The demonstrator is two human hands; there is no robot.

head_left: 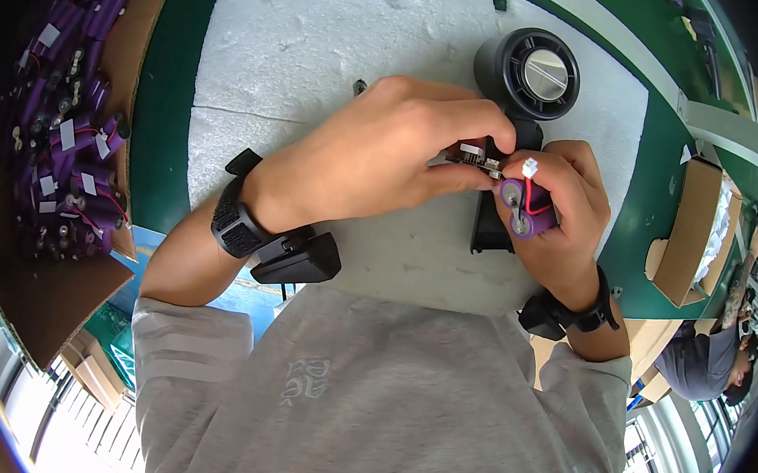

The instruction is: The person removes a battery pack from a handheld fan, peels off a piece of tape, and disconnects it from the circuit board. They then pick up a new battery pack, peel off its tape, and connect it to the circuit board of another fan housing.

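My right hand [566, 206] grips a purple two-cell battery pack [524, 210] with red and black wires ending in a small white connector [531, 167]. My left hand [393, 154] pinches a small circuit board [477, 160] right beside the pack, over the black handle [489, 231] of a handheld fan. The fan's round black head [531, 71] with a silver centre lies just beyond my fingers on the white foam mat [304, 55].
A cardboard box [50, 293] on my left holds several purple battery packs [70, 127] with wires. A black part [298, 262] lies near my left wrist. Another cardboard box [691, 232] sits at right, with a person [713, 361] beyond it.
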